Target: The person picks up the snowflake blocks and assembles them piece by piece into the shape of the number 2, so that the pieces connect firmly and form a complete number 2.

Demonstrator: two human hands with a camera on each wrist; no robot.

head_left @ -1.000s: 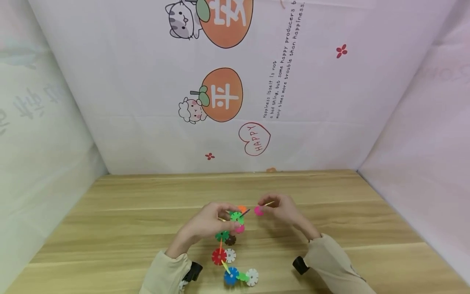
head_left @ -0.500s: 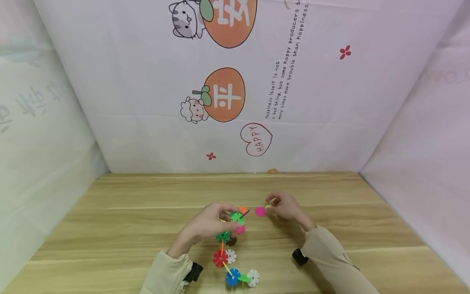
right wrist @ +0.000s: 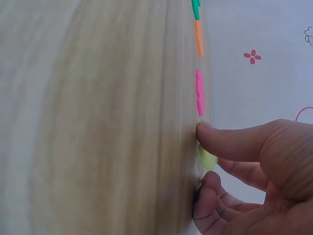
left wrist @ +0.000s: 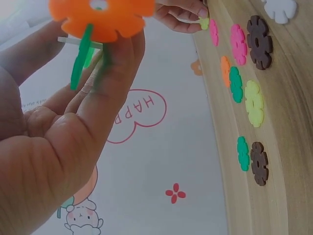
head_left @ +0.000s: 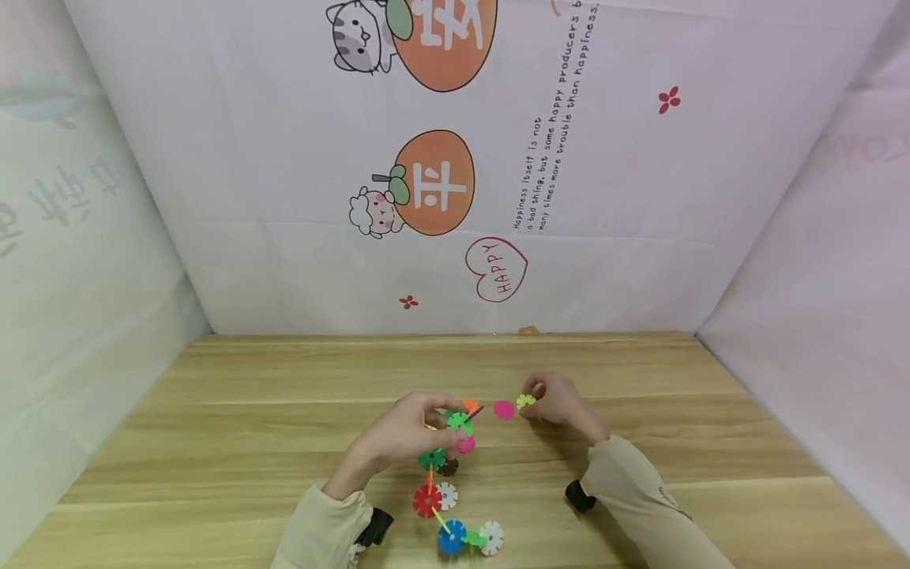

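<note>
In the head view my left hand (head_left: pixel 407 435) grips a chain of joined notched plastic discs by its light-green disc (head_left: pixel 459 424), from which a purple disc (head_left: pixel 475 412) sticks out edge-on. The chain runs toward me through a red disc (head_left: pixel 427 501) and a blue disc (head_left: pixel 451 537) to a white disc (head_left: pixel 491 538). Close up in the left wrist view is an orange disc (left wrist: pixel 105 19), slotted to a green one (left wrist: pixel 81 58). My right hand (head_left: pixel 558 397) pinches a yellow disc (head_left: pixel 525 401) at the tabletop, thumb and fingertips at its edges. Beside it lies a pink disc (head_left: pixel 504 409).
Loose discs lie on the wooden table (head_left: pixel 284 387), among them a dark brown one (left wrist: pixel 259 42), a yellow one (left wrist: pixel 254 104) and an orange one (head_left: pixel 470 405). A printed white cloth (head_left: pixel 604 261) stands behind the table and at both sides.
My right hand has moved right, away from the pink disc, and the yellow disc has come down with it, now showing its face. The left hand stays in place with the chain.
</note>
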